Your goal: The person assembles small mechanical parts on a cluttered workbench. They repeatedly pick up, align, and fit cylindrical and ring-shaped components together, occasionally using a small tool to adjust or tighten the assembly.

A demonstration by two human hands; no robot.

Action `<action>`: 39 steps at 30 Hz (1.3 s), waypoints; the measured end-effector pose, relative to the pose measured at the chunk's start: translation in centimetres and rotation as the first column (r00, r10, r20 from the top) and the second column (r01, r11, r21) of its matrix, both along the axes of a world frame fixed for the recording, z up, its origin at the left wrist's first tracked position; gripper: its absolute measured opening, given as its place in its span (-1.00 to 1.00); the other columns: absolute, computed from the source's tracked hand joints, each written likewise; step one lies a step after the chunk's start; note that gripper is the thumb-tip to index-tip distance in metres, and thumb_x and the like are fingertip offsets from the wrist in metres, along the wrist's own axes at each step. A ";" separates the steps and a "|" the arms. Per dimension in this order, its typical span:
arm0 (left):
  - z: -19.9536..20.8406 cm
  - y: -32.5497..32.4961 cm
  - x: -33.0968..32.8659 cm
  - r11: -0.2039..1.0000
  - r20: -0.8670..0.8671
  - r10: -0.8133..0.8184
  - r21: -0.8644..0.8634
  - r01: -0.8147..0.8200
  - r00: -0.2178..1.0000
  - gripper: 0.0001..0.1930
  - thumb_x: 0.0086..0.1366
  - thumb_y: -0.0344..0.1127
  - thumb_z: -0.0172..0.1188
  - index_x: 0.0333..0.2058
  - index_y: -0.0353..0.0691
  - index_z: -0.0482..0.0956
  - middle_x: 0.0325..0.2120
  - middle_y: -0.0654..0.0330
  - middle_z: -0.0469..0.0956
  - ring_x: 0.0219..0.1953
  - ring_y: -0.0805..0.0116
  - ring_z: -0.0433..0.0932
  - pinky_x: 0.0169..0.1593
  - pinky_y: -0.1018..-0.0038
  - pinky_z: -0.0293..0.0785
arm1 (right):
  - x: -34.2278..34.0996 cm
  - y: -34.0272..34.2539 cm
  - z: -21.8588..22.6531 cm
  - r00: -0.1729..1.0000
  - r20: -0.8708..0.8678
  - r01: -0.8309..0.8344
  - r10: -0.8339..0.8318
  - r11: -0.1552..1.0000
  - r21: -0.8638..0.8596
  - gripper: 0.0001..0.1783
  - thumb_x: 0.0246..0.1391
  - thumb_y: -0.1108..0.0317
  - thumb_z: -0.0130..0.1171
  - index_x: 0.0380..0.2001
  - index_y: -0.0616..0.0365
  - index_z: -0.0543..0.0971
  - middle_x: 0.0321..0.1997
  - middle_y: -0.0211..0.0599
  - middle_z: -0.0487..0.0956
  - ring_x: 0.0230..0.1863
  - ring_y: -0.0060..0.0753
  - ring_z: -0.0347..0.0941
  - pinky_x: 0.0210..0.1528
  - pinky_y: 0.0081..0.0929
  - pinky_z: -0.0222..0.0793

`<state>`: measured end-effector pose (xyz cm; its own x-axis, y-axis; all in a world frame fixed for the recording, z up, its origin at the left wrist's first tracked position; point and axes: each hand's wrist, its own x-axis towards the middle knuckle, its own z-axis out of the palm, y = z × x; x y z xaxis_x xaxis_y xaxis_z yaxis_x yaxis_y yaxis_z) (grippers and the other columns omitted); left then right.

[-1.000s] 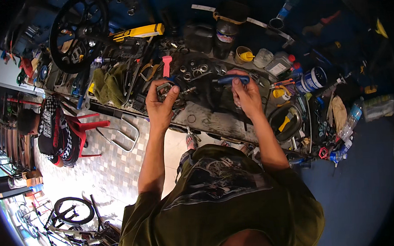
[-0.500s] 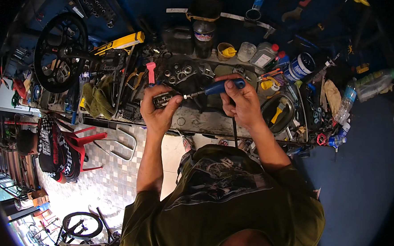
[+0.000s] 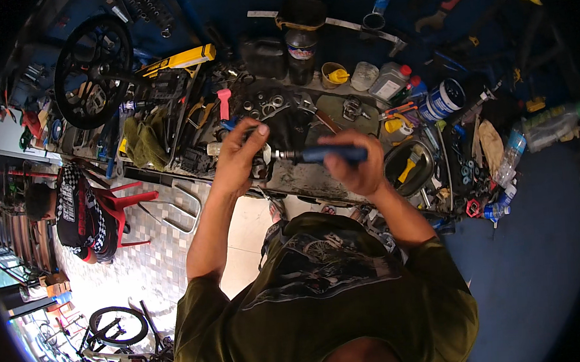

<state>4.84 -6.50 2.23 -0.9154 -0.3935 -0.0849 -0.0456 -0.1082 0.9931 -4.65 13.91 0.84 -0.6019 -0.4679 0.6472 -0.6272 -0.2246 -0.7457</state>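
In my right hand (image 3: 361,161) is a blue-handled screwdriver (image 3: 324,153), held level above the workbench with its tip toward the left; hand and handle are smeared by motion. My left hand (image 3: 237,156) is closed around a cylindrical metal part (image 3: 266,154), whose end shows near the screwdriver's tip. Fingers hide most of this part, and I cannot tell whether the tip touches it. Just beyond my left hand lies a pink-handled tool (image 3: 224,103). Metal rings (image 3: 277,102) and a greasy metal piece (image 3: 354,108) lie farther back on the bench.
A chainring with crank (image 3: 94,72) stands at the back left, near a green rag (image 3: 145,139). Bottles (image 3: 390,82), a blue-and-white tub (image 3: 443,99) and a yellow brush (image 3: 407,167) sit on the right. Someone sits on a red chair (image 3: 117,206) at left, beyond a bicycle (image 3: 119,354).
The screwdriver and both hands have come slightly nearer to me. My right hand has changed its grip, now wrapped over the handle, and my left hand has turned on the metal part.
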 end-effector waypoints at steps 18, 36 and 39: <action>-2.3 -0.5 -1.8 0.734 -0.484 0.024 -0.586 -0.345 0.875 -0.75 0.11 -0.33 0.39 -0.37 -0.29 0.48 -0.51 0.25 0.54 -0.48 0.48 0.49 -0.41 0.57 0.37 | -0.6 0.2 -1.9 0.052 0.965 -0.336 0.257 0.915 -0.225 -0.45 0.18 -0.11 0.03 -0.28 0.29 0.50 -0.76 -0.60 0.18 -0.75 -0.67 0.05 -0.67 -0.63 -0.05; -2.0 -1.4 -2.6 0.909 0.216 -0.386 -0.077 0.410 0.897 -0.76 0.26 -0.13 0.25 -0.34 -0.19 0.56 -0.52 0.45 0.42 -0.43 0.68 0.28 -0.38 0.68 0.19 | -1.7 0.7 2.2 0.552 -0.789 0.006 0.268 0.946 0.325 -0.66 -0.11 0.09 0.32 -0.40 0.13 0.61 -0.71 -0.55 0.24 -0.70 -0.56 0.27 -0.69 -0.57 0.21; -3.0 -1.0 -2.8 0.983 0.053 -0.184 0.001 0.184 0.982 -0.80 0.25 -0.20 0.27 -0.34 -0.20 0.53 -0.54 0.44 0.42 -0.45 0.69 0.28 -0.39 0.69 0.19 | -2.2 0.4 0.1 0.808 -0.554 -0.067 0.199 0.966 0.250 -0.68 -0.04 0.11 0.27 -0.34 0.14 0.58 -0.68 -0.55 0.25 -0.67 -0.57 0.28 -0.68 -0.63 0.19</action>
